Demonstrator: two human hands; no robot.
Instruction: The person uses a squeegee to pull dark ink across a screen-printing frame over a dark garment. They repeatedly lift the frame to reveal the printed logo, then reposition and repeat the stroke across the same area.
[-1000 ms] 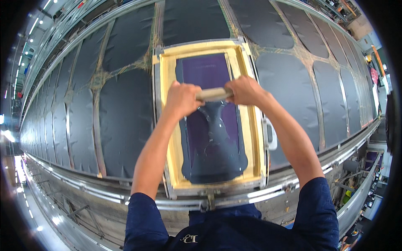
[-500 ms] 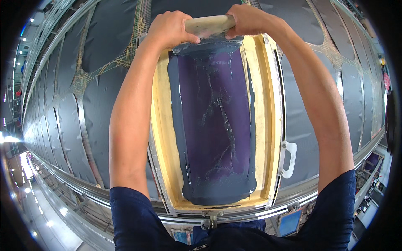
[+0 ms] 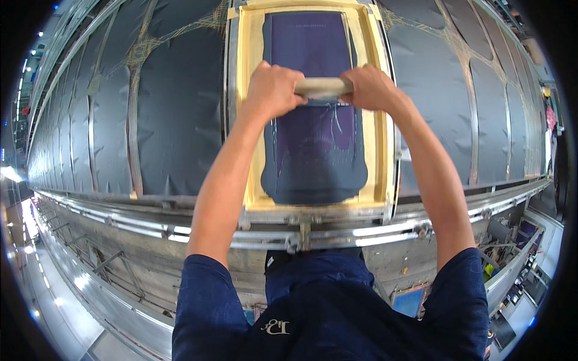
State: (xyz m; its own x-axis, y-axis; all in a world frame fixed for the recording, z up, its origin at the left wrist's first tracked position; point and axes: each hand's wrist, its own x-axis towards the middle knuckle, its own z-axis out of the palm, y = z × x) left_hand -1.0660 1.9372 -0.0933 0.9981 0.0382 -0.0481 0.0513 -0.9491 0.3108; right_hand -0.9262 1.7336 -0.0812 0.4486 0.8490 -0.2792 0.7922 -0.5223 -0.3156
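Observation:
A squeegee point(image 3: 325, 88) with a pale handle spans the middle of a screen printing frame point(image 3: 376, 138). My left hand point(image 3: 274, 89) is wrapped round its left end, and my right hand point(image 3: 371, 87) grips the right end. Its blade, mostly hidden under the handle, touches the purple mesh point(image 3: 301, 129). Dark ink point(image 3: 313, 180) covers the near end of the mesh and runs along its sides. Thin glossy ink streaks lie just on the near side of the blade. Yellowish tape lines the inside of the frame.
Long tables covered with dark sheets point(image 3: 174, 114) stretch to both sides, with webbed strips between the pieces. A metal rail point(image 3: 379, 231) runs along the near table edge, close to my body. A blue-faced frame point(image 3: 409, 301) stands low at the right.
Both hands have drawn the squeegee from the frame's far end toward me, to about its middle. The ink streaks there are largely wiped away. My view has shifted, showing more of the near rail.

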